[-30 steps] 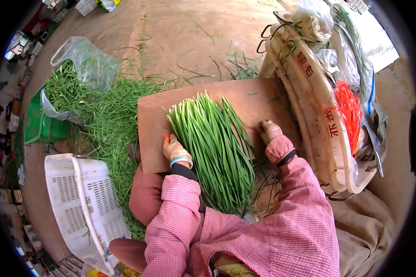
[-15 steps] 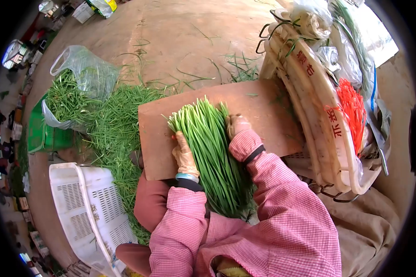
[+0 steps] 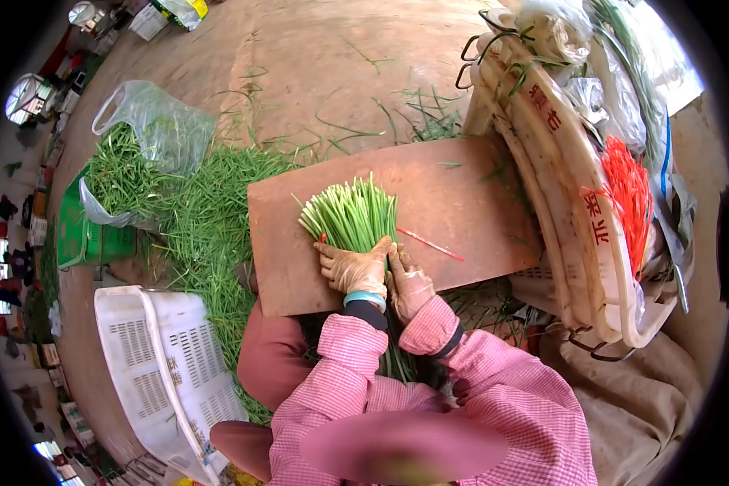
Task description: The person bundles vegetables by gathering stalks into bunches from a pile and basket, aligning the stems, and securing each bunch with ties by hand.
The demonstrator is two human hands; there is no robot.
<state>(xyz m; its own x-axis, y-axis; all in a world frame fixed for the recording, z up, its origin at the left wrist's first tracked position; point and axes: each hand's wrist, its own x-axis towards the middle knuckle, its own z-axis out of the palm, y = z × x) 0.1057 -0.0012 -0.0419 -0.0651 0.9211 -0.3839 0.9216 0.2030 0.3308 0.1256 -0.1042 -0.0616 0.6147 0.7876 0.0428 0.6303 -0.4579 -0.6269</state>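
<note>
Right of the stacked cream crates (image 3: 573,168) stands a pale wall (image 3: 699,154); beyond their far end, light (image 3: 667,65) glares (almost pure white), and brown floor (image 3: 300,69) spreads to their left.

red "采业" (image 3: 596,217) on right stacked crate (image 3: 573,158); other characters (image 3: 545,108) unclear.

The bunch of greens (image 3: 352,217) runs from whitish green at its far tips to deep green nearer the body, against a reddish-brown board (image 3: 470,190) with a red-and-pale strip (image 3: 431,243) on it. The left hand (image 3: 355,270) and right hand (image 3: 411,287) wear yellowish-cream gloves, a light blue band (image 3: 365,298) circles the left wrist, and the sleeves (image 3: 346,347) are pink-and-white checked. At left are a white crate (image 3: 189,314) and a bright green crate (image 3: 73,231); at right, cream crates (image 3: 571,198) bear red lettering beside orange-red strings (image 3: 627,190).
</note>
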